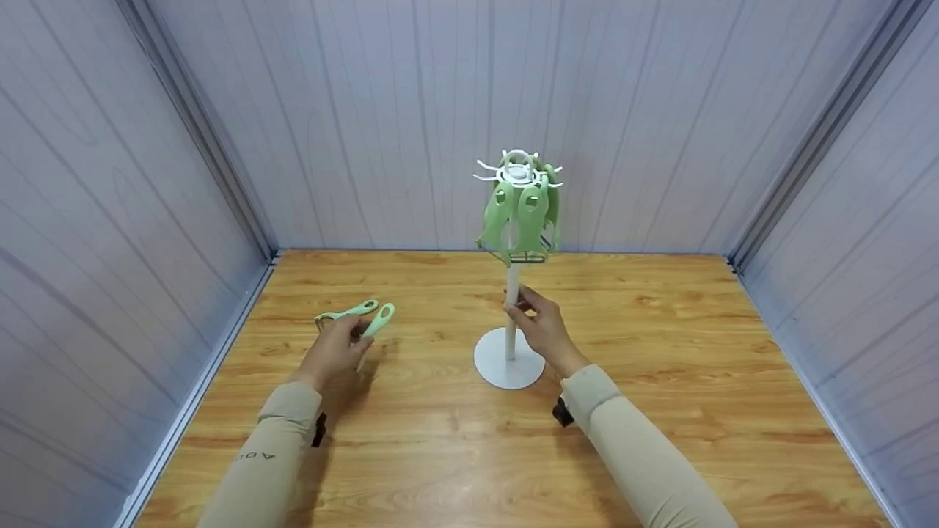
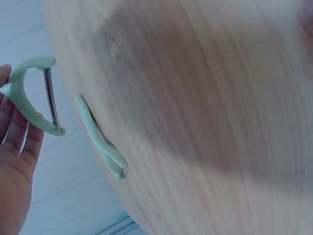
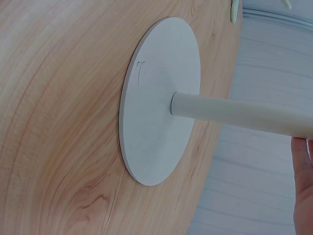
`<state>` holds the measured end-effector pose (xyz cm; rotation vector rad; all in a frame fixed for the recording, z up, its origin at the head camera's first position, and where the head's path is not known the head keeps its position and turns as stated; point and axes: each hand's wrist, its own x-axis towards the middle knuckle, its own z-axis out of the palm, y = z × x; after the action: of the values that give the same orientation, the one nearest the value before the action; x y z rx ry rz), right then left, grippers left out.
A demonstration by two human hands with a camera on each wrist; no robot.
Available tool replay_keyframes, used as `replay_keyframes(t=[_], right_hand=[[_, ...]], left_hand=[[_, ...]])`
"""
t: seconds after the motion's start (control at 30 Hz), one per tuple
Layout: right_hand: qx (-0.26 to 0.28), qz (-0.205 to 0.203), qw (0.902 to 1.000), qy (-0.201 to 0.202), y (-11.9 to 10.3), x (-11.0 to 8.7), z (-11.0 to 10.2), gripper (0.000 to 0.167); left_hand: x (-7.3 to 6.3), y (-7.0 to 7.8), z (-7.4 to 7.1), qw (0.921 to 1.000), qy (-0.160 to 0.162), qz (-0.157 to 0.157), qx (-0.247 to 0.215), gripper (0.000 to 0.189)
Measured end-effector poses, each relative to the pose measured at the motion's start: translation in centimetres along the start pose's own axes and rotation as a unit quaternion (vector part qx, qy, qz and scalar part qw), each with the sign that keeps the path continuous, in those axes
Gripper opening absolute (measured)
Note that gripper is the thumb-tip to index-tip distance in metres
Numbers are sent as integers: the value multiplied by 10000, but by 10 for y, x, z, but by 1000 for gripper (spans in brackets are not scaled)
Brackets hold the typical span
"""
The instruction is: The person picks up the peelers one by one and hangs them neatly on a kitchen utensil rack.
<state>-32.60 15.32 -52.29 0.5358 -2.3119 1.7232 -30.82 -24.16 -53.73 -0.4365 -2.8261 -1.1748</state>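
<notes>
My left hand point(image 1: 336, 352) pinches a light green Y-shaped peeler point(image 1: 381, 320) by its handle. In the left wrist view the held peeler's metal blade point(image 2: 51, 98) shows beyond the fingers, raised above the table. A second green peeler point(image 2: 98, 134) lies on the wood just past that hand. At the centre, a white stand point(image 1: 511, 367) rises upright from a round base, and my right hand point(image 1: 543, 330) holds its pole point(image 3: 234, 112) about midway up. Several green peelers point(image 1: 530, 224) hang by their handle holes from the hooks around the stand's top.
The wood-grain table point(image 1: 455, 447) runs back to a pale panelled wall point(image 1: 367, 132). Similar side walls stand at left point(image 1: 95, 220) and right point(image 1: 851, 242), with metal strips along the corners. A few of the white hooks point(image 1: 484, 170) at the stand's top left carry no peeler.
</notes>
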Motion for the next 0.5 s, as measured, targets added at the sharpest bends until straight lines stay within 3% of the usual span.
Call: replay_keyframes(t=[0.3,0.5], right_hand=[[-129,8,9999,-30,0,0,-1,30],[-146,-9,9999,-6,-1,0,0,28]], left_hand=[[1,16,3,9999,112,-48,-20,29],[6,29,2,9994,128,115,-312,28]])
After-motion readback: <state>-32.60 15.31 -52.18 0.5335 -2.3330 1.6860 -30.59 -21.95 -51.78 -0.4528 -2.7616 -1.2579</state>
